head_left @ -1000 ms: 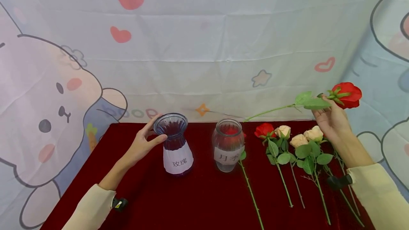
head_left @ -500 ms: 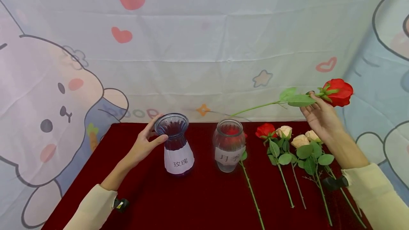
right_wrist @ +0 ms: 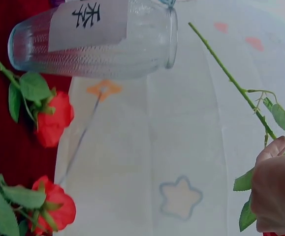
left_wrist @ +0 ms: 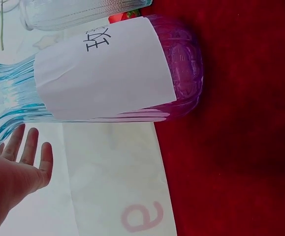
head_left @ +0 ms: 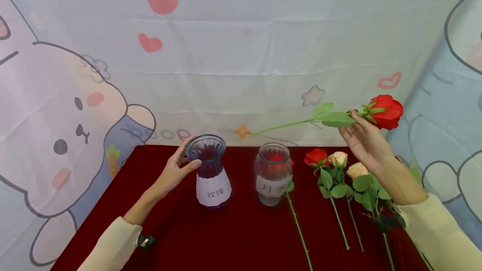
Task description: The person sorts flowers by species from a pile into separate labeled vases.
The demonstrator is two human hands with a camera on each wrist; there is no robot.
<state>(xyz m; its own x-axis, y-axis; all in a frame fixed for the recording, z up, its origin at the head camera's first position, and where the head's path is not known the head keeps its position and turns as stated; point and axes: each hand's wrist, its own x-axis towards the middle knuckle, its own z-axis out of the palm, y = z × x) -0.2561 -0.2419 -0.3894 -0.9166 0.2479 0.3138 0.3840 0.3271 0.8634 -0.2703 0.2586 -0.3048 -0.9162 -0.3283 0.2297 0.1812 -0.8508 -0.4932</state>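
A bluish-purple glass vase (head_left: 211, 170) with a flared mouth and a white paper label stands on the dark red cloth. My left hand (head_left: 171, 177) holds it just below the rim, thumb in front and fingers at the left side. In the left wrist view, several fingers (left_wrist: 30, 146) stretch out beside its neck. My right hand (head_left: 367, 147) pinches a red rose (head_left: 387, 113) by the stem, close under the bloom. The rose lies nearly level in the air, its stem end pointing left above a clear ribbed jar (head_left: 261, 166) with a paper label.
Behind the clear jar lies another red rose, its stem (head_left: 299, 229) running toward me. To the right are a red rose (head_left: 316, 157) and cream roses (head_left: 356, 170) with leafy stems. A printed curtain (head_left: 241, 53) hangs behind the cloth-covered table (head_left: 180, 241).
My right hand has moved left with the red rose, bringing the stem end from right of the clear jar to above its left side. The left hand stays at the vase.
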